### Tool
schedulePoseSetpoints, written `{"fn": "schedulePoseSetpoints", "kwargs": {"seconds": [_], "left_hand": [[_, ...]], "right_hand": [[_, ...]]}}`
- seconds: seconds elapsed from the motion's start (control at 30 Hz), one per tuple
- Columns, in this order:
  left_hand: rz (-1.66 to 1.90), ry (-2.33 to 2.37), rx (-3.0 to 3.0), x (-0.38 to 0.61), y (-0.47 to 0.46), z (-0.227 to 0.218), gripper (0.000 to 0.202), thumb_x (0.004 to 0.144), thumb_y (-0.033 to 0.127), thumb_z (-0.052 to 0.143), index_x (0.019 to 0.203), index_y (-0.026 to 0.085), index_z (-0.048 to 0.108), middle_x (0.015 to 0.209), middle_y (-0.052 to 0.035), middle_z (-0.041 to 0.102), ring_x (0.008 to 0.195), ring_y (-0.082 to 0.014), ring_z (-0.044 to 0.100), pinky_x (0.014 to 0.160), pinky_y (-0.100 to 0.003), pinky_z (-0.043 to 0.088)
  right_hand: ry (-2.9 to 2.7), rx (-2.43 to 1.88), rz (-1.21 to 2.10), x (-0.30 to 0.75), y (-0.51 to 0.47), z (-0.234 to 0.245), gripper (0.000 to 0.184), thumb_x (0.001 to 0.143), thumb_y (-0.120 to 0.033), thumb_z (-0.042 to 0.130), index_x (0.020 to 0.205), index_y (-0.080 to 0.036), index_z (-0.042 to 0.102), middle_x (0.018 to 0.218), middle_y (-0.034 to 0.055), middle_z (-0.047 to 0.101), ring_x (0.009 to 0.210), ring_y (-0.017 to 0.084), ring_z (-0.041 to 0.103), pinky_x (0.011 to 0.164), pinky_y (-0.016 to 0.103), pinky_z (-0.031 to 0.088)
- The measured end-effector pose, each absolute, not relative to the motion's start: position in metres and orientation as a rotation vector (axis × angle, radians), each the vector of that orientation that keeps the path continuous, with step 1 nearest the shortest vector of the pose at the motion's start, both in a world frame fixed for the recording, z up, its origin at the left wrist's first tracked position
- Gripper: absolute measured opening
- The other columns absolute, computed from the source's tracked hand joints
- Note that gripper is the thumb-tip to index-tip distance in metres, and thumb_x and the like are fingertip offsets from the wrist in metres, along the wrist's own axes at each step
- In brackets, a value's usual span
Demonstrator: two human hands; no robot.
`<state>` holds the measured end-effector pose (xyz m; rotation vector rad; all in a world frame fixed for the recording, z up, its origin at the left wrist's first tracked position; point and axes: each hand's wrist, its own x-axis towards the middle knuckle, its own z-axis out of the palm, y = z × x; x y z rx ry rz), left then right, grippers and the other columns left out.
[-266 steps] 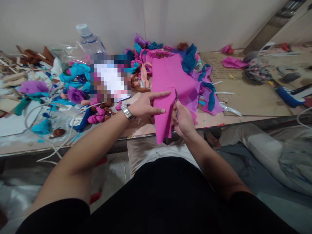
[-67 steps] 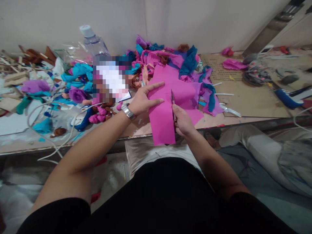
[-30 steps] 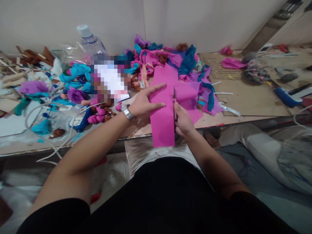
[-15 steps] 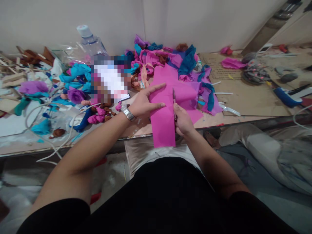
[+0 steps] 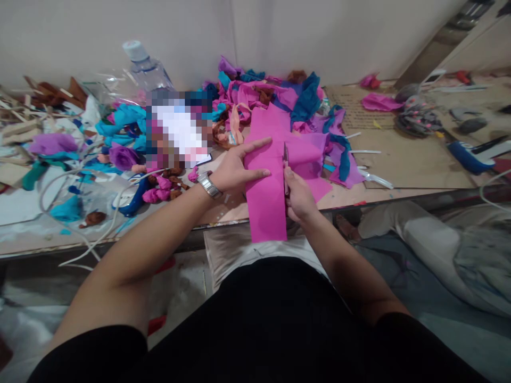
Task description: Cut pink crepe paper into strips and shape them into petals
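Observation:
A large pink paper sheet (image 5: pixel 266 199) hangs over the table's front edge. My left hand (image 5: pixel 235 170), a metal watch on its wrist, grips the sheet's left side with the fingers lying across it. My right hand (image 5: pixel 298 196) is closed round a pair of small scissors (image 5: pixel 285 159) whose blades point away from me into a cut in the sheet. The scissor handles are hidden in my fist.
Crumpled pink, blue and purple paper scraps (image 5: pixel 279 98) pile up behind the sheet. A plastic bottle (image 5: pixel 146 66), paper flowers (image 5: pixel 123 155) and a white cable (image 5: pixel 80 181) lie at left. Cardboard (image 5: pixel 399 159) covers the table at right. Another person's leg (image 5: pixel 399 226) shows below.
The scissors have moved a little further up the sheet and the cut is longer than nine seconds ago. In the last second the hands have barely shifted.

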<state>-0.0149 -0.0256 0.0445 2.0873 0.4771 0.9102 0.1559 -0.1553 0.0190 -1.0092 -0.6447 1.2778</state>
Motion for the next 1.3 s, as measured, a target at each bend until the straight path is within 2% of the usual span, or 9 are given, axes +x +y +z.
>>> {"fn": "schedulePoseSetpoints", "kwargs": {"seconds": [0.07,0.17,0.37,0.57,0.73,0.93,1.1,1.2,1.3], "left_hand": [[0.906,0.474,2.083,-0.0146,-0.0257,0.0441,0.097,0.07,0.065,0.095,0.152,0.024,0.064,0.158,-0.016,0.061,0.148,-0.0386,0.059,0.13,-0.057,0.044],[0.912,0.466,2.086,-0.0145,-0.0252,0.0436,0.095,0.071,0.065,0.095,0.152,0.025,0.065,0.158,-0.0148,0.062,0.148,-0.0382,0.059,0.13,-0.057,0.045],[0.923,0.469,2.104,-0.0145,-0.0245,0.043,0.095,0.071,0.063,0.095,0.153,0.026,0.064,0.158,-0.0141,0.062,0.147,-0.0378,0.06,0.13,-0.057,0.045],[0.915,0.452,2.114,-0.0148,-0.0246,0.0434,0.096,0.071,0.066,0.094,0.153,0.026,0.064,0.158,-0.0143,0.062,0.147,-0.0378,0.06,0.13,-0.057,0.044],[0.915,0.466,2.091,-0.0142,-0.0254,0.0443,0.098,0.069,0.066,0.095,0.152,0.025,0.064,0.158,-0.0159,0.061,0.149,-0.0391,0.058,0.131,-0.057,0.042],[0.911,0.458,2.071,-0.0132,-0.0273,0.046,0.102,0.068,0.063,0.097,0.153,0.021,0.062,0.159,-0.0195,0.06,0.151,-0.04,0.056,0.132,-0.058,0.039],[0.915,0.441,2.054,-0.013,-0.0259,0.0443,0.1,0.067,0.063,0.097,0.152,0.025,0.063,0.16,-0.0167,0.06,0.152,-0.0399,0.055,0.134,-0.06,0.036],[0.89,0.402,2.068,-0.0133,-0.0243,0.0424,0.102,0.067,0.061,0.098,0.155,0.027,0.061,0.161,-0.0162,0.059,0.153,-0.0395,0.054,0.133,-0.059,0.038],[0.858,0.369,2.1,-0.0137,-0.0243,0.0415,0.104,0.068,0.06,0.098,0.159,0.027,0.057,0.162,-0.016,0.057,0.154,-0.039,0.053,0.133,-0.058,0.038]], "right_hand": [[-0.658,-1.012,1.277,0.1558,-0.1557,0.0198,0.057,0.078,-0.076,0.084,0.086,-0.025,0.057,0.053,-0.01,0.044,0.046,0.01,0.042,0.042,0.025,0.029],[-0.676,-1.043,1.283,0.1553,-0.1567,0.0214,0.057,0.08,-0.077,0.081,0.086,-0.026,0.056,0.053,-0.0106,0.041,0.044,0.008,0.035,0.041,0.025,0.022],[-0.685,-1.031,1.276,0.1562,-0.1568,0.0211,0.059,0.076,-0.077,0.084,0.082,-0.027,0.054,0.053,-0.0097,0.039,0.046,0.01,0.035,0.043,0.026,0.024],[-0.669,-0.998,1.285,0.155,-0.1565,0.0222,0.056,0.074,-0.074,0.086,0.088,-0.027,0.06,0.057,-0.0071,0.053,0.052,0.013,0.049,0.045,0.026,0.033],[-0.664,-0.939,1.283,0.1519,-0.1551,0.0237,0.052,0.074,-0.07,0.086,0.091,-0.027,0.063,0.08,-0.0002,0.073,0.078,0.02,0.07,0.058,0.029,0.051],[-0.659,-1.002,1.278,0.1515,-0.1544,0.0237,0.052,0.076,-0.073,0.082,0.096,-0.028,0.066,0.092,0.003,0.079,0.09,0.024,0.075,0.064,0.033,0.056],[-0.659,-1.026,1.264,0.1535,-0.1541,0.0209,0.057,0.075,-0.078,0.082,0.094,-0.027,0.064,0.077,-0.0007,0.072,0.076,0.02,0.07,0.058,0.03,0.051],[-0.642,-1.042,1.23,0.1553,-0.1542,0.0177,0.057,0.077,-0.078,0.081,0.091,-0.026,0.062,0.062,-0.0061,0.058,0.057,0.014,0.056,0.05,0.026,0.041],[-0.609,-1.027,1.217,0.1567,-0.1541,0.0163,0.059,0.075,-0.078,0.084,0.084,-0.026,0.058,0.056,-0.0091,0.047,0.048,0.01,0.042,0.044,0.024,0.032]]}}
